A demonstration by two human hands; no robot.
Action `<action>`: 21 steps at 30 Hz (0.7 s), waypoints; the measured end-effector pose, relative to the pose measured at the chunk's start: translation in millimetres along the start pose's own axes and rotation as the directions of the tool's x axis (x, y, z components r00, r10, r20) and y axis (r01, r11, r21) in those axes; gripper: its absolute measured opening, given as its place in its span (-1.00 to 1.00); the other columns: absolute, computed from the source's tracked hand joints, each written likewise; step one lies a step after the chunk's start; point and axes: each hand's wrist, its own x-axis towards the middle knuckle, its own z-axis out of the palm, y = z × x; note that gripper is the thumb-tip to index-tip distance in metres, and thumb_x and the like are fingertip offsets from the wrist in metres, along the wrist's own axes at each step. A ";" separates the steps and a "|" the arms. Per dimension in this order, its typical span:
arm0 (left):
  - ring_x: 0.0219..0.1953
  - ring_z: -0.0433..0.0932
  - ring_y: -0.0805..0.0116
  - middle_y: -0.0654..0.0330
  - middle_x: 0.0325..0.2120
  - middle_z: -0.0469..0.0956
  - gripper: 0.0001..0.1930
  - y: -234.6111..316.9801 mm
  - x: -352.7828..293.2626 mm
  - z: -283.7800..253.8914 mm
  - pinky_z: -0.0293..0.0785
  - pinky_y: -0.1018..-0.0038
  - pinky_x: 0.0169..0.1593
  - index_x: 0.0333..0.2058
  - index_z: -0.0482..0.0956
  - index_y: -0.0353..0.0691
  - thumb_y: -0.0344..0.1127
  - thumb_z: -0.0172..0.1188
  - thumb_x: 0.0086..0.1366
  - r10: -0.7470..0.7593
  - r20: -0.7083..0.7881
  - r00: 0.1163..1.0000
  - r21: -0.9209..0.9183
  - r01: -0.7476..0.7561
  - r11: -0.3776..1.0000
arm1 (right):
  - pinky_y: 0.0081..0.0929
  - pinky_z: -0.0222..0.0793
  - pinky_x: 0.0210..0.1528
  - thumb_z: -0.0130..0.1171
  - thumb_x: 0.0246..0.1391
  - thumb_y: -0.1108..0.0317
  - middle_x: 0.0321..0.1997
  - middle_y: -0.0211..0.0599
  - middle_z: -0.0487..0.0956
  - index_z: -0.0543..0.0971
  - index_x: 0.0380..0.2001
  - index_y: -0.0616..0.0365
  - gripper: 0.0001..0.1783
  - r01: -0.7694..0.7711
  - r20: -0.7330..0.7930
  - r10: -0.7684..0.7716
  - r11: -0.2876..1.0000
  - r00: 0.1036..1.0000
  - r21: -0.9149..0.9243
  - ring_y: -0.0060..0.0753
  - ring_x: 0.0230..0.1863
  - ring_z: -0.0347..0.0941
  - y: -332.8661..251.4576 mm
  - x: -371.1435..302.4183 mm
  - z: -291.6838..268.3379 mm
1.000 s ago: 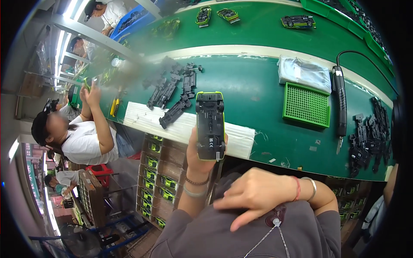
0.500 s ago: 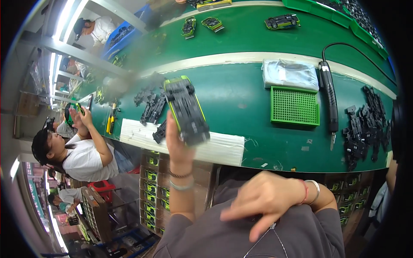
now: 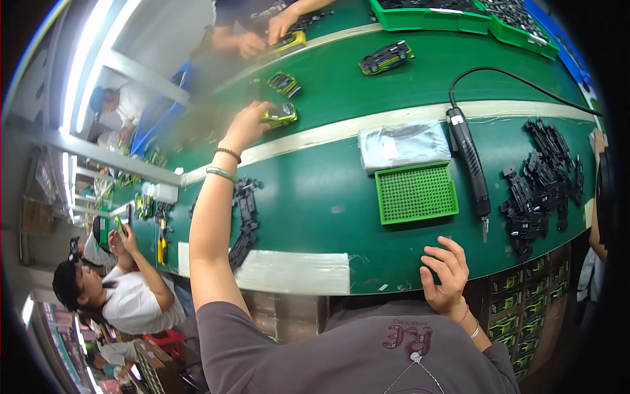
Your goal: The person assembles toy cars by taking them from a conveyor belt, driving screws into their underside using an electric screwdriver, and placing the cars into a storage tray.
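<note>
My left arm stretches across the white strip to the far green surface. There my left hand (image 3: 248, 125) is closed on the left end of a small green-and-black toy car (image 3: 282, 115), which rests at that surface. The fingertips are partly hidden. Just beyond it lies another toy car (image 3: 284, 83), and a third toy car (image 3: 387, 58) lies farther right, its dark underside showing. My right hand (image 3: 448, 272) hovers at the near bench edge, its fingers apart and slightly curled, holding nothing.
On the near bench are a green perforated tray (image 3: 417, 192), a plastic-wrapped pack (image 3: 403, 146), a corded electric screwdriver (image 3: 469, 161) and piled black chassis parts (image 3: 541, 187). More black parts (image 3: 246, 220) lie beside my left arm. Across the bench, another person's hands (image 3: 269, 36) hold a yellow piece.
My left hand has gone from holding a toy car upside down above the near bench to the far surface. My right hand has moved right and forward from my chest, its fingers opening.
</note>
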 end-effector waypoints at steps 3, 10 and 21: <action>-0.07 0.47 0.08 0.07 -0.14 0.49 -0.55 24.8 29.4 18.9 0.39 0.30 0.01 -0.06 0.46 -0.10 -0.41 0.28 0.00 0.093 -0.049 0.994 -0.128 -0.099 0.987 | -0.16 0.37 -0.08 0.23 -0.16 0.35 -0.25 -0.23 0.55 0.58 -0.46 0.18 -0.84 0.003 -0.042 -0.005 0.998 0.999 -0.057 0.00 -0.05 0.40 -2.8 2.8 3.3; -0.10 0.48 0.04 0.02 -0.16 0.51 -0.66 122.2 105.7 18.4 0.41 0.31 -0.05 -0.11 0.49 -0.21 -0.28 0.21 0.12 0.394 -0.291 0.872 -0.217 -0.461 0.860 | -0.13 0.37 -0.10 0.23 -0.16 0.31 -0.26 -0.27 0.54 0.58 -0.50 0.14 -0.85 0.013 -0.039 -0.015 0.998 0.999 -0.054 -0.05 -0.07 0.40 1.7 4.2 5.0; -0.11 0.48 0.08 0.09 -0.23 0.52 -0.59 224.7 168.7 46.1 0.46 0.23 -0.08 -0.12 0.47 -0.13 -0.15 0.28 0.05 0.348 -0.173 0.922 -0.125 -0.371 0.920 | -0.15 0.38 -0.11 0.23 -0.16 0.31 -0.29 -0.26 0.54 0.58 -0.51 0.15 -0.85 -0.003 -0.061 0.001 0.999 0.998 -0.032 -0.07 -0.09 0.41 3.0 0.6 6.0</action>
